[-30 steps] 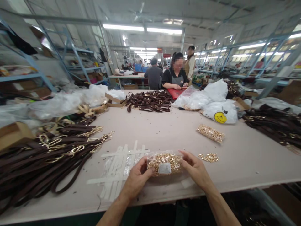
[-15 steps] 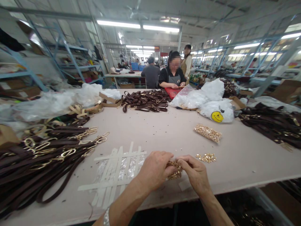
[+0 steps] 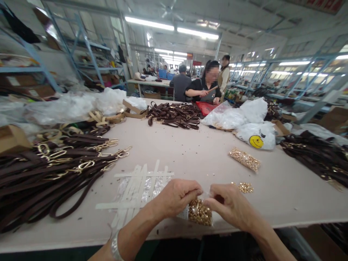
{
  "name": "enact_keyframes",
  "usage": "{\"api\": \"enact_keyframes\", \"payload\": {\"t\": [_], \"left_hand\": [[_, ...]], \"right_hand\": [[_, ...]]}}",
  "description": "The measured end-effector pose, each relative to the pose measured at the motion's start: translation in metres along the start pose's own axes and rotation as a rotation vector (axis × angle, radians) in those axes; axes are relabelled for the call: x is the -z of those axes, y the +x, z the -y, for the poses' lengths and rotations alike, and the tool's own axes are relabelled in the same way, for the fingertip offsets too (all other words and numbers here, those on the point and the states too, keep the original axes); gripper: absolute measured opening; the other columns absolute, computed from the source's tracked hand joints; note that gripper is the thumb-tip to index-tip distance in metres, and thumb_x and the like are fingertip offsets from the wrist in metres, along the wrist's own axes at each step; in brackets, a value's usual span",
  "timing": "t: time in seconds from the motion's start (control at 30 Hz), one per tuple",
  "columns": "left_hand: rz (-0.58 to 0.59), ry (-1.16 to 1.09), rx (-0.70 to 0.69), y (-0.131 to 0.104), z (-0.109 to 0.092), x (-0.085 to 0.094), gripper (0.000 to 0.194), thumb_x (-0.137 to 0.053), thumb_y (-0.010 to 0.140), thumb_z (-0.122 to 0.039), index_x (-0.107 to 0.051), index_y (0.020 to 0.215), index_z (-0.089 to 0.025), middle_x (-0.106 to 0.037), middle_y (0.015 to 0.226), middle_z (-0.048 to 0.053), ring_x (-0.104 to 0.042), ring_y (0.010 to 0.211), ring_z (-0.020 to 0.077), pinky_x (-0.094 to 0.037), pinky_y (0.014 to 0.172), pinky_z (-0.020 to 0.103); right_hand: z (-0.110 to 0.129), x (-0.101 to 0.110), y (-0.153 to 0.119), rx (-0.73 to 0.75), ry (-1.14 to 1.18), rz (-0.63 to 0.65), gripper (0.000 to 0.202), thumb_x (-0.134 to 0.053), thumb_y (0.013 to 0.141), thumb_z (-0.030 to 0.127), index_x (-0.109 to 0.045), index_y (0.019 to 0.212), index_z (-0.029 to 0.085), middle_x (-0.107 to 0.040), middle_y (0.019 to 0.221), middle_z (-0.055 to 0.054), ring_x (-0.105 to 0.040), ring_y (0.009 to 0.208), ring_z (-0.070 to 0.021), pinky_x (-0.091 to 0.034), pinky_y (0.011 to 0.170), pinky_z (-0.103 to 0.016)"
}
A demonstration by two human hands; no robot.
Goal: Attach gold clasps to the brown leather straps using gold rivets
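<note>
At the near edge of a pale pink worktable (image 3: 190,145), the left hand (image 3: 176,197) and right hand (image 3: 231,206) pinch the top of a small clear plastic bag of gold metal fittings (image 3: 199,213), fingers closed on it. Nearby lie a loose heap of gold fittings (image 3: 245,187), a second filled bag (image 3: 244,158) and dark brown leather straps with gold clasps (image 3: 51,174).

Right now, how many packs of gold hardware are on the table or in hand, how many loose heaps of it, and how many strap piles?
Clear packs of gold hardware: 2, one in both hands' grip, one lying farther right
Loose heaps of gold hardware: 1
Dark brown strap piles: 3, left, far middle, right
Total: 6
</note>
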State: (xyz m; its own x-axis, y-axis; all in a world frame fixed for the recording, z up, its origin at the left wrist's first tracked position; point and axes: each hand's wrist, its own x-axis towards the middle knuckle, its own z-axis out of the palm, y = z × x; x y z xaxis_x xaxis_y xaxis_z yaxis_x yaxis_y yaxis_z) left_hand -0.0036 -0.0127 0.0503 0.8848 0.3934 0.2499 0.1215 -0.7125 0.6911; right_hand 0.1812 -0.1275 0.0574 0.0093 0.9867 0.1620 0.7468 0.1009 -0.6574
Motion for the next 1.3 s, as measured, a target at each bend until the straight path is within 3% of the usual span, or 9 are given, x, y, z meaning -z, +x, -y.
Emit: {"api": "enact_keyframes", "payload": {"t": [0.07, 0.17, 0.3, 0.43, 0.63, 0.87, 1.1, 1.3], "left_hand": [[0.020, -0.006, -0.034, -0.002, -0.002, 0.003, 0.026, -0.046, 0.098, -0.025, -0.070, 0.089, -0.019, -0.067, 0.072, 0.000, -0.059, 0.066, 0.0126, -0.041, 0.063, 0.021], [0.044, 0.004, -0.092, -0.003, -0.007, 0.010, 0.024, -0.046, 0.096, -0.021, -0.069, 0.088, -0.020, -0.068, 0.075, 0.001, -0.061, 0.068, 0.0141, -0.042, 0.065, 0.022], [0.020, 0.038, -0.160, -0.005, -0.010, 0.016, 0.023, -0.047, 0.094, -0.021, -0.063, 0.078, -0.020, -0.064, 0.071, 0.001, -0.057, 0.065, 0.0149, -0.040, 0.062, 0.024], [-0.136, 0.038, -0.163, -0.010, -0.003, 0.008, 0.030, -0.038, 0.097, -0.022, -0.054, 0.072, -0.020, -0.056, 0.067, 0.000, -0.051, 0.062, 0.0147, -0.036, 0.061, 0.027], [-0.375, 0.003, -0.135, -0.017, 0.008, -0.006, 0.033, -0.035, 0.099, -0.023, -0.048, 0.069, -0.020, -0.053, 0.064, 0.001, -0.048, 0.061, 0.0142, -0.036, 0.062, 0.028], [-0.456, -0.041, -0.079, -0.009, 0.011, -0.009, 0.034, -0.035, 0.101, -0.024, -0.049, 0.070, -0.020, -0.051, 0.064, -0.001, -0.049, 0.060, 0.0127, -0.037, 0.061, 0.026], [-0.489, 0.005, 0.010, 0.001, 0.014, -0.014, 0.030, -0.038, 0.099, -0.021, -0.050, 0.071, -0.019, -0.053, 0.065, -0.001, -0.050, 0.061, 0.0120, -0.037, 0.062, 0.025], [-0.584, 0.093, 0.182, 0.004, 0.012, -0.018, 0.032, -0.035, 0.101, -0.025, -0.055, 0.077, -0.019, -0.053, 0.065, -0.001, -0.051, 0.060, 0.0136, -0.035, 0.061, 0.026]], "right_hand": [[0.004, 0.005, 0.003, 0.101, -0.095, 0.085, 0.040, -0.055, 0.093, 0.037, -0.046, 0.058, 0.019, -0.036, 0.052, 0.007, -0.032, 0.050, -0.0087, -0.019, 0.052, -0.026], [0.009, 0.005, 0.008, 0.171, -0.076, 0.188, 0.042, -0.040, 0.100, 0.034, -0.044, 0.061, 0.019, -0.035, 0.056, 0.006, -0.033, 0.051, -0.0087, -0.021, 0.054, -0.026], [0.014, -0.003, 0.014, 0.184, 0.027, 0.211, 0.043, -0.033, 0.102, 0.034, -0.038, 0.062, 0.020, -0.033, 0.059, 0.005, -0.035, 0.053, -0.0088, -0.025, 0.056, -0.025], [0.020, -0.017, 0.024, 0.212, 0.110, 0.051, 0.045, -0.035, 0.101, 0.034, -0.031, 0.059, 0.020, -0.027, 0.056, 0.005, -0.031, 0.050, -0.0090, -0.024, 0.053, -0.026], [0.025, -0.042, 0.038, 0.192, 0.273, -0.197, 0.047, -0.041, 0.099, 0.035, -0.032, 0.055, 0.021, -0.029, 0.054, 0.005, -0.031, 0.049, -0.0102, -0.024, 0.053, -0.028], [0.009, -0.061, 0.049, -0.215, 0.692, -0.300, 0.050, -0.053, 0.091, 0.054, -0.034, 0.057, 0.022, -0.031, 0.056, 0.005, -0.028, 0.051, -0.0105, -0.024, 0.049, -0.026], [0.015, -0.067, 0.058, -0.251, 0.629, -0.483, 0.054, -0.056, 0.087, 0.059, -0.034, 0.055, 0.022, -0.030, 0.055, 0.005, -0.028, 0.052, -0.0104, -0.024, 0.048, -0.026], [-0.017, -0.060, 0.072, -0.372, 0.713, -0.625, 0.054, -0.053, 0.087, 0.061, -0.044, 0.053, 0.021, -0.040, 0.047, 0.005, -0.035, 0.042, -0.0097, -0.028, 0.044, -0.025]]}}
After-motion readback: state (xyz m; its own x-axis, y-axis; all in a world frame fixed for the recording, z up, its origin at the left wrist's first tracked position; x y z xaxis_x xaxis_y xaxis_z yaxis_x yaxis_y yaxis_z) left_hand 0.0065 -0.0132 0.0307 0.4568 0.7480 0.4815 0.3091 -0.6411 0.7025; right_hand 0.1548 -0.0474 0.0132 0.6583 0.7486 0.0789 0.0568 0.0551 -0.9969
